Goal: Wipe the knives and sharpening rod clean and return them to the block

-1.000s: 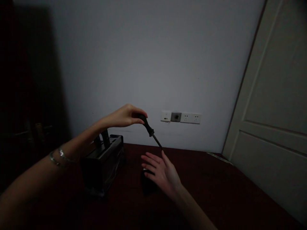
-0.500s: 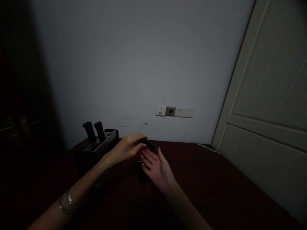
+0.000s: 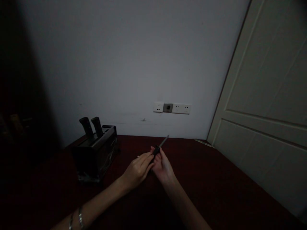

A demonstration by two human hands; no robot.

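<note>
Both my hands meet low over the dark red table (image 3: 211,179), holding a black-handled knife (image 3: 160,145) whose thin blade points up and away toward the wall. My left hand (image 3: 138,170) wraps its fingers around the handle from the left. My right hand (image 3: 163,166) is closed on the same handle from the right. The handle is mostly hidden between the two hands. A dark knife block (image 3: 96,153) stands to the left with two black handles sticking out of its top.
A white wall with a strip of sockets (image 3: 172,108) lies behind the table. A pale panelled door (image 3: 266,105) stands at the right. The far left of the room is in deep shadow. A bracelet (image 3: 76,218) is on my left wrist.
My left hand brought the knife down from above the block to the table level. My right hand, open before, has closed on the handle, and the blade now points away from me.
</note>
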